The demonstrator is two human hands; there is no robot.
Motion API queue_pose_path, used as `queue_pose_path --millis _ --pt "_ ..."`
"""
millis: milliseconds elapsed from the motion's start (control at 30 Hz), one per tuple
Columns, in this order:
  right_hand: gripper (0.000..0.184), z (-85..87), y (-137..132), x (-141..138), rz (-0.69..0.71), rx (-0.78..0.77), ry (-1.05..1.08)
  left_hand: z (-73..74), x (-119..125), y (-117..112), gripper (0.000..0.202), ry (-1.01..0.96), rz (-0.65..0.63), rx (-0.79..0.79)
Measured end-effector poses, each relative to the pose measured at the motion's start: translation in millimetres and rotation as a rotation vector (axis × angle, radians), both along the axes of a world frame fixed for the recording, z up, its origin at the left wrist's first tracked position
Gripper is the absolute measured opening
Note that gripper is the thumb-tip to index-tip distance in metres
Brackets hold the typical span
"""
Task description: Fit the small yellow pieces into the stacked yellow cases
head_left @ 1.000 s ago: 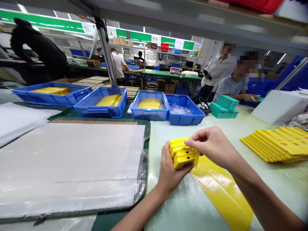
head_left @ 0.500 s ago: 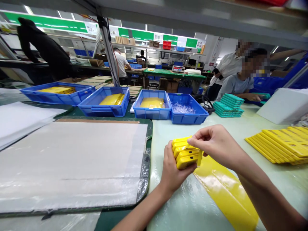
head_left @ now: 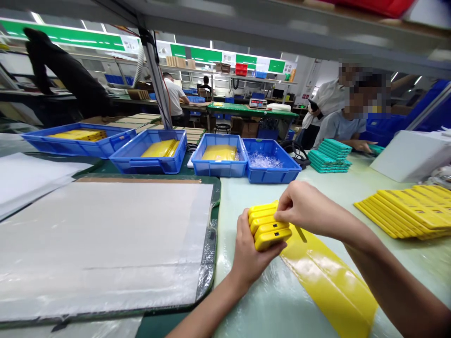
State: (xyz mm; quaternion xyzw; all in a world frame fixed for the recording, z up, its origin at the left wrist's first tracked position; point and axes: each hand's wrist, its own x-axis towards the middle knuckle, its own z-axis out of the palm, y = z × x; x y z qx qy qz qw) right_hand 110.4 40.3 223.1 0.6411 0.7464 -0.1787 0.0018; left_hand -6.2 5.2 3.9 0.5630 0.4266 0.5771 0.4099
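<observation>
My left hand [head_left: 251,256] is wrapped round a small stack of flat yellow cases [head_left: 268,226], held on edge just above the pale green table [head_left: 253,197]. My right hand [head_left: 306,209] rests on the stack from the right, its fingers curled and pressed on the upper cases. A long yellow strip under clear film [head_left: 329,281] lies on the table below and right of both hands.
Several blue bins [head_left: 220,168] stand in a row at the back, some with yellow parts, one with clear bags [head_left: 262,160]. Fanned yellow cases [head_left: 408,211] lie at right, teal cases [head_left: 329,156] farther back. A film-covered board [head_left: 102,239] fills the left. Other people work behind.
My right hand has dropped from a raised pinch over the stack onto the cases, and the thin yellow piece it held at the stack's right edge no longer shows.
</observation>
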Motion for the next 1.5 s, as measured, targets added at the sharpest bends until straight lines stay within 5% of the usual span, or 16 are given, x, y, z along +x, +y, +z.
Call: queue_pose_path --millis 133,200,333,467,900,1100,1233,1400,1500 --pt "0.02 13.1 5 25 0.104 -0.108 0.216 -0.7 -1 2 0.107 0.007 -0.001 0.026" --pt "0.033 14.2 3 36 0.018 -0.059 0.418 -1.2 -1 4 0.108 0.013 0.005 0.037" --pt "0.046 -7.0 -12 36 -0.299 0.222 0.73 -1.1 -1 4 0.108 0.007 -0.001 0.039" --pt "0.041 -34.7 -30 24 -0.393 0.323 0.812 0.1 0 3 0.105 0.001 0.003 0.048" --pt "0.028 -39.3 -32 6 -0.43 0.159 0.862 0.9 -1 4 0.108 0.011 -0.015 0.011" --pt "0.049 -35.0 -26 7 -0.431 0.075 0.77 -1.9 -2 4 0.105 0.021 -0.003 0.033" --pt "0.064 -41.2 -15 20 -0.356 0.021 0.687 -2.7 -2 5 0.105 0.046 0.019 0.063" --pt "0.055 -36.3 0 35 -0.178 0.039 0.454 0.0 -3 6 0.103 0.048 0.024 0.058" --pt "0.065 -36.5 6 39 -0.133 -0.073 0.51 1.1 -3 6 0.102 0.05 0.018 0.054"
